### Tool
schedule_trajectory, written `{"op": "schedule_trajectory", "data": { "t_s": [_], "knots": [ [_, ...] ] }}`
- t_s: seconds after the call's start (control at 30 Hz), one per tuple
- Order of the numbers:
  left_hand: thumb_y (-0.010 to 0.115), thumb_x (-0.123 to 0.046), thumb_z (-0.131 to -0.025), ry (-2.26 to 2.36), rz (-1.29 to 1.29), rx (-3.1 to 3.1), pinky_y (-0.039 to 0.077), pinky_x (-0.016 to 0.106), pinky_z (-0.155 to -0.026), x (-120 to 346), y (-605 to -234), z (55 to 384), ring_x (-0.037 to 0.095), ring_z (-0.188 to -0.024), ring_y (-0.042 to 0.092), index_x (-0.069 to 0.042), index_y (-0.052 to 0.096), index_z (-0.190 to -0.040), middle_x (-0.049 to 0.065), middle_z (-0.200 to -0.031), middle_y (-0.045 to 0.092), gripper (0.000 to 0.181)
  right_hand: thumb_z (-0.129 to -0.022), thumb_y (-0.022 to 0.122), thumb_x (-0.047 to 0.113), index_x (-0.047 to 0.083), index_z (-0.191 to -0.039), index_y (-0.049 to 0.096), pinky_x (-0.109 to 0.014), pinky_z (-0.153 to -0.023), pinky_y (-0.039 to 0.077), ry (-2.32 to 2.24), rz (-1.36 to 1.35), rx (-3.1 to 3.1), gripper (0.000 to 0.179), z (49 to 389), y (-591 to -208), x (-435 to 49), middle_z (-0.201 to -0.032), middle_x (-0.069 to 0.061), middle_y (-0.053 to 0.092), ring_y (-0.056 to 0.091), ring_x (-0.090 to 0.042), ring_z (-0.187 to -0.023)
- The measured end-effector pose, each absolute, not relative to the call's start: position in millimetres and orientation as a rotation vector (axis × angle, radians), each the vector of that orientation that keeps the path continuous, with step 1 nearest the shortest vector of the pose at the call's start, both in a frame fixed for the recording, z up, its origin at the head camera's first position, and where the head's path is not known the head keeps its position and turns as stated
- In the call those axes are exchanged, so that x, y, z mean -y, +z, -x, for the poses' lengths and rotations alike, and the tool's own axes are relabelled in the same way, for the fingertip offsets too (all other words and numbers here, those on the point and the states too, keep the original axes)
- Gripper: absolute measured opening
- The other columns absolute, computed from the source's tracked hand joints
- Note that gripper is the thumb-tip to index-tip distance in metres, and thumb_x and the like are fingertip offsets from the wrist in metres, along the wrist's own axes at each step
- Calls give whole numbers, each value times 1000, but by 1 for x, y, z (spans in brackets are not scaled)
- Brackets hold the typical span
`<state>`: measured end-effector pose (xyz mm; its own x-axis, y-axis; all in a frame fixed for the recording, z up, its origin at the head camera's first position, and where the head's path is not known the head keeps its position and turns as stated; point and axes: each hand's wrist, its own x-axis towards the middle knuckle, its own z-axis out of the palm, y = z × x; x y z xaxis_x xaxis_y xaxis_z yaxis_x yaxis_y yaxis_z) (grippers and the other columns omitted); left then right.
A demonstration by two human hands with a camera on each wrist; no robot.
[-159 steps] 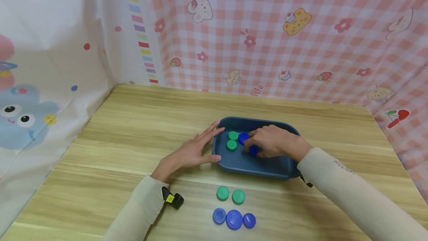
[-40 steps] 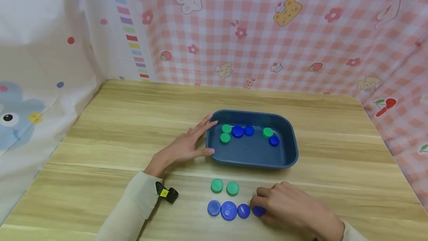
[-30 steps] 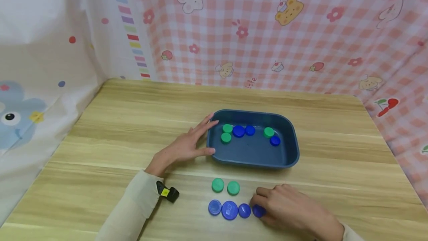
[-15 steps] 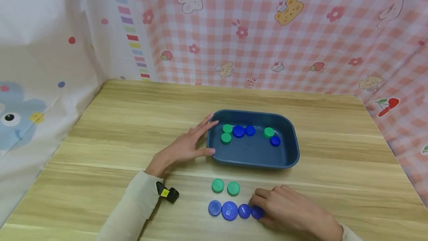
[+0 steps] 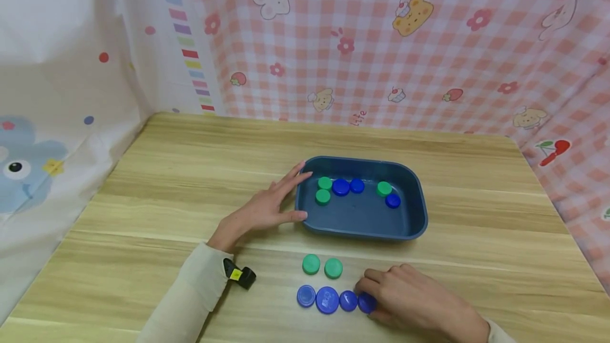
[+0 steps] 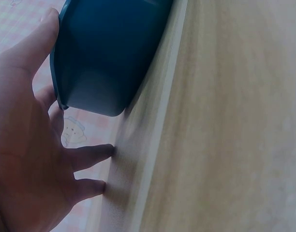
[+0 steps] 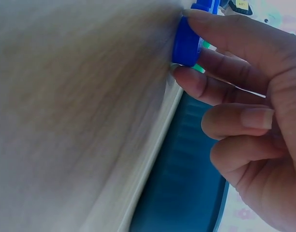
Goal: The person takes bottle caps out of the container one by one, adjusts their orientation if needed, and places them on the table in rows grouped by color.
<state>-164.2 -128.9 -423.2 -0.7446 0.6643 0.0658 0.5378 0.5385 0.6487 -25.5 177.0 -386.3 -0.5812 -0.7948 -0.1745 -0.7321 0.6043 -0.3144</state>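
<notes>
My right hand (image 5: 410,295) pinches a blue bottle cap (image 5: 366,303) between thumb and fingertips, flat on the table. In the right wrist view this blue cap (image 7: 186,43) stands between the thumb and two fingers; the other fingers are curled. It touches the right end of a row of three blue caps (image 5: 328,300). Above that row lie two green bottle caps (image 5: 333,268), slightly apart. My left hand (image 5: 259,210) rests with spread fingers against the left end of a dark blue tray (image 5: 357,221); the left wrist view shows its thumb on the tray's rim (image 6: 56,63).
Inside the tray lie two green caps (image 5: 323,197) and two blue caps (image 5: 341,187) at the left. A green cap (image 5: 384,189) and a blue cap (image 5: 393,201) lie at its right. Behind the wooden table (image 5: 229,147) hangs a checked cloth (image 5: 371,73).
My right hand has come out of the tray to the table with a blue cap. Lately it has slid that cap left against the row. My left hand has stayed at the tray.
</notes>
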Motion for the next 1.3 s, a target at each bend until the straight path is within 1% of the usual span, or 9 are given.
{"op": "schedule_trajectory", "data": {
  "t_s": [0.2, 0.37, 0.5, 0.63, 0.8, 0.9, 1.1, 1.2, 1.3],
  "knots": [
    [54, -61, -89, 998, -1019, -2585, 13, 60, -109, 129, -423, 165, 26, -141, 23, -35, 15, -153, -16, -159, -8, 80, -88, 70, 33, 20, -111, 67, -18, -63, 45, -308, 1254, -2518, 27, 26, -386, -177, -92, 15, 58, 46, 5, -68],
    [53, -62, -89, 1003, -1015, -2583, 12, 60, -109, 129, -422, 165, 27, -141, 24, -35, 14, -153, -16, -158, -8, 80, -88, 69, 34, 21, -111, 66, -20, -63, 45, -306, 1240, -2520, 26, 25, -384, -178, -91, 17, 56, 46, 4, -68],
    [52, -63, -88, 999, -1015, -2586, 12, 60, -109, 129, -423, 165, 28, -140, 25, -35, 14, -153, -17, -158, -9, 81, -88, 70, 34, 22, -112, 66, -21, -65, 46, -312, 1241, -2519, 27, 26, -382, -178, -94, 16, 59, 48, 4, -71],
    [52, -63, -89, 998, -1019, -2588, 12, 60, -109, 129, -423, 166, 27, -140, 25, -35, 14, -153, -16, -158, -9, 80, -87, 71, 31, 23, -111, 66, -19, -64, 47, -369, 1312, -2537, 25, 28, -379, -181, -95, 16, 60, 51, 5, -73],
    [52, -64, -88, 999, -1028, -2582, 12, 59, -110, 129, -423, 166, 26, -140, 25, -34, 14, -154, -14, -159, -8, 81, -83, 75, 24, 23, -105, 65, -16, -57, 42, -409, 1403, -2587, 24, 31, -368, -186, -89, 18, 56, 46, 6, -66],
    [51, -65, -88, 997, -1024, -2582, 12, 60, -109, 129, -423, 165, 27, -140, 26, -34, 14, -154, -13, -159, -8, 82, -83, 74, 22, 23, -107, 65, -16, -56, 40, -377, 1389, -2610, 26, 33, -358, -190, -89, 18, 54, 43, 4, -65],
    [51, -65, -88, 999, -1028, -2588, 14, 61, -109, 130, -422, 164, 30, -138, 30, -34, 14, -154, -10, -160, -7, 82, -80, 75, 16, 22, -112, 63, -19, -57, 44, -305, 1453, -2657, 35, 45, -339, -196, -94, 12, 58, 49, -1, -70],
    [52, -64, -88, 995, -1021, -2589, 14, 61, -109, 129, -423, 164, 30, -138, 29, -36, 14, -153, -13, -159, -7, 81, -78, 77, 15, 23, -112, 62, -18, -55, 44, -326, 1494, -2688, 37, 53, -333, -200, -93, 13, 56, 48, 1, -66],
    [52, -63, -88, 996, -1016, -2584, 14, 61, -109, 129, -423, 163, 29, -138, 29, -36, 13, -153, -15, -159, -8, 80, -78, 78, 15, 24, -111, 63, -16, -53, 42, -363, 1491, -2717, 37, 59, -330, -204, -92, 16, 55, 45, 3, -62]
  ]
}}
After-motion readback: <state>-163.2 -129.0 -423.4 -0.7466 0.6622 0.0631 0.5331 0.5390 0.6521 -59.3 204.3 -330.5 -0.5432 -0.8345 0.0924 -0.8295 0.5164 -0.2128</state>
